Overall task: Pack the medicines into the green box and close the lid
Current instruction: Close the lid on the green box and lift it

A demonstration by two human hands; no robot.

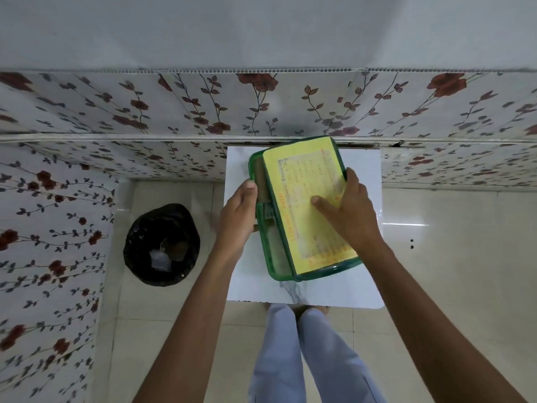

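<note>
The green box stands on a small white table in the middle of the view. Its lid, covered by a yellow printed label, is tilted over the box and leaves a gap along the left side. Through that gap a few medicine packs show inside. My left hand grips the box's left wall, thumb at the rim. My right hand lies flat on the lid, fingers spread, thumb over the lid's right edge.
A bin lined with a black bag stands on the tiled floor to the left of the table. Floral-patterned panels run along the back and the left. My legs are under the table's near edge.
</note>
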